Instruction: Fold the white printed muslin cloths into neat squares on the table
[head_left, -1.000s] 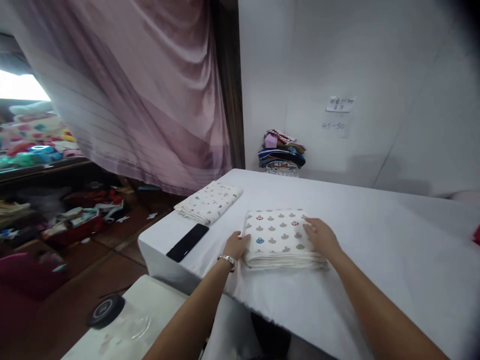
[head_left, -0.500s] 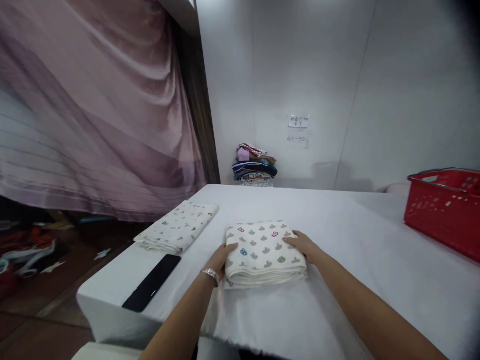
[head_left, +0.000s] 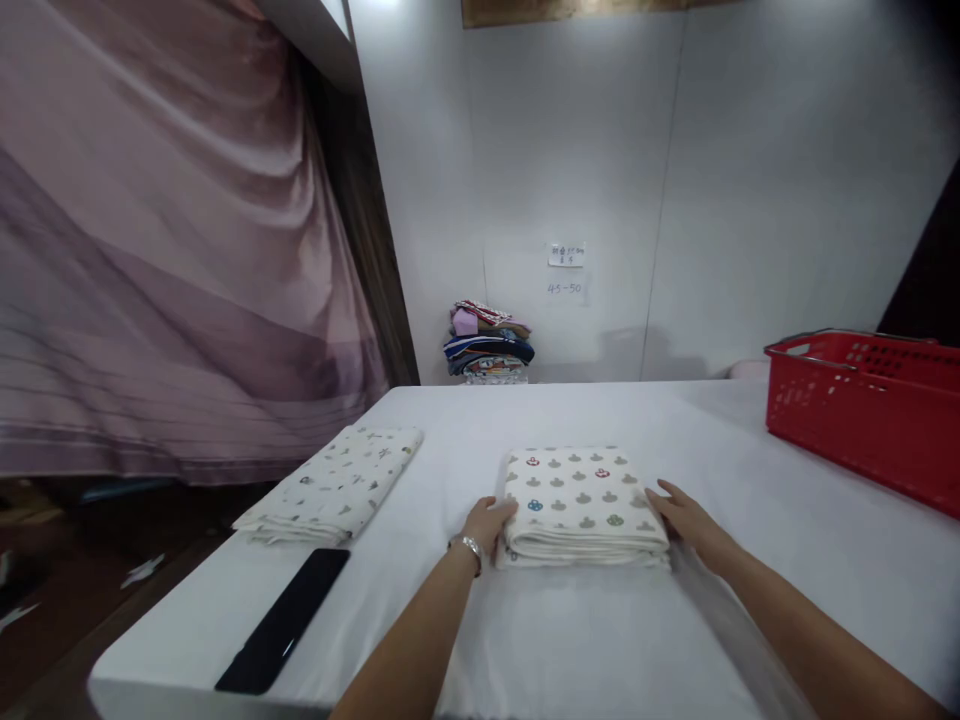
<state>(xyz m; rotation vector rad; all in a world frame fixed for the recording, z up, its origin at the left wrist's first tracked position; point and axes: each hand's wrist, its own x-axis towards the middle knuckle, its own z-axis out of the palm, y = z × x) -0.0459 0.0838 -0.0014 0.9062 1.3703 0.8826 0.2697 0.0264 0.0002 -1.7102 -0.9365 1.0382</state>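
A white fabric cloth (head_left: 577, 500) printed with grey mushroom-like shapes lies on the white-covered counter (head_left: 577, 640), folded into a thick, flat rectangle. The folding looks finished; at most, its slightly uneven front layers seem left to square up.

It sits directly between the two hands. The left hand (head_left: 486, 525), wearing a silvery bracelet (head_left: 471, 548), is loosely bent with its thumb at the left edge; I cannot tell whether its hidden fingers grip the fabric. The right hand (head_left: 686, 520) is relaxed, fingers extended beside the right edge, with no visible grip.

To the left lie a black, phone-like slab (head_left: 283, 620) and, just beyond it, a second folded white patterned cloth (head_left: 337, 485). Farther off, at right, stands a red plastic basket (head_left: 862, 430); past the counter's far edge rises a pile of multicoloured folded fabrics (head_left: 489, 345).
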